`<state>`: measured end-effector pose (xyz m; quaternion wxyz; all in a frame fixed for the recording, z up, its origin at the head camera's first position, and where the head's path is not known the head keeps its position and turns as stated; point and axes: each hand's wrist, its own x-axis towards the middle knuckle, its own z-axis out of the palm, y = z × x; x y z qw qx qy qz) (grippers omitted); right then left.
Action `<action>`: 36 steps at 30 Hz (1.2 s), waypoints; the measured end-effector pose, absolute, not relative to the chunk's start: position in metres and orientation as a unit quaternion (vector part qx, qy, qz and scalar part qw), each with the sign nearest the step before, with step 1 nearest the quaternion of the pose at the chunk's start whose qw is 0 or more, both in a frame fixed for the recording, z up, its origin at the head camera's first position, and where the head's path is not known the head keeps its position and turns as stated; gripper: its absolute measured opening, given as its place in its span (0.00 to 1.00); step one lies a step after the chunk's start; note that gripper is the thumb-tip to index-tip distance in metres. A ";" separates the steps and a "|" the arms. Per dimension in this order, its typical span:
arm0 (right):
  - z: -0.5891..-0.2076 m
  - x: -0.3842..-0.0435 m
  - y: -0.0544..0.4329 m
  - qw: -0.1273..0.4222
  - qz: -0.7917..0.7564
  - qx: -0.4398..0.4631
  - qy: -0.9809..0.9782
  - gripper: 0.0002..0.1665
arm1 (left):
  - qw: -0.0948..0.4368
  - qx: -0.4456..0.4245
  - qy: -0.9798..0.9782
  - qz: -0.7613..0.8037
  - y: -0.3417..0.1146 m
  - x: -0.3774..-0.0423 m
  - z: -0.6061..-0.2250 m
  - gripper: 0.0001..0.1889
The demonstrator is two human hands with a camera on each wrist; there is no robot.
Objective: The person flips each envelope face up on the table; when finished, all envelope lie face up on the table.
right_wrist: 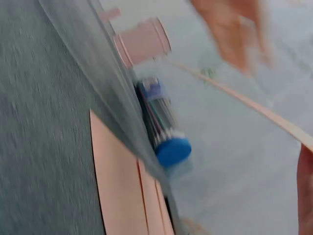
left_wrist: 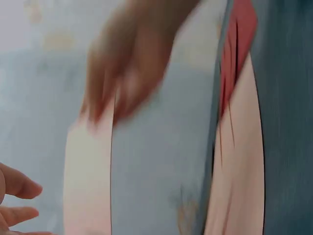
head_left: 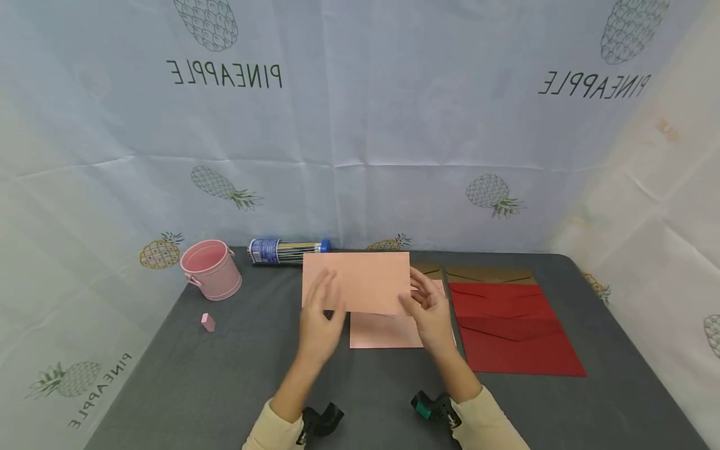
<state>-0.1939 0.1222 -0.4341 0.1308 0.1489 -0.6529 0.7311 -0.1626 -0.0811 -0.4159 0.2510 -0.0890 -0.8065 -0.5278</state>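
A peach envelope (head_left: pixel 360 281) is held up above the table, its plain face toward me in the head view. At its lower right edge my right hand (head_left: pixel 432 315) pinches it between thumb and fingers. My left hand (head_left: pixel 319 325) is in front of its lower left part with fingers spread; both wrist views show that hand apart from the paper. In the right wrist view the raised envelope (right_wrist: pixel 254 105) appears edge-on, and the left hand (right_wrist: pixel 234 29) is blurred. More peach envelopes (head_left: pixel 388 334) lie on the table below, partly hidden.
Red envelopes (head_left: pixel 517 337) overlap at the right, with brown envelopes (head_left: pixel 489 275) behind them. A blue-lidded tube of pencils (head_left: pixel 287 251) lies at the back edge. To the left stand a pink bucket (head_left: pixel 216 272) and a small pink block (head_left: pixel 208 322). A pineapple-print cloth (head_left: pixel 360 125) hangs behind the table.
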 end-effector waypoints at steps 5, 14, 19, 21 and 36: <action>-0.426 -0.175 0.104 0.206 0.692 0.211 -0.659 0.28 | 0.202 -0.222 -0.800 -0.519 -0.039 -0.131 -0.407 0.29; -0.422 -0.159 0.086 0.301 0.564 0.374 -0.672 0.27 | 0.271 -0.274 -0.764 -0.517 -0.033 -0.120 -0.398 0.32; -0.420 -0.161 0.085 0.319 0.503 0.437 -0.674 0.23 | 0.296 -0.236 -0.723 -0.577 -0.042 -0.126 -0.396 0.29; -0.421 -0.162 0.086 0.305 0.496 0.444 -0.680 0.26 | 0.282 -0.212 -0.718 -0.600 -0.048 -0.129 -0.395 0.27; -0.421 -0.197 0.147 0.291 0.538 0.209 -0.763 0.33 | 0.128 -0.143 -0.650 -0.735 -0.079 -0.162 -0.410 0.28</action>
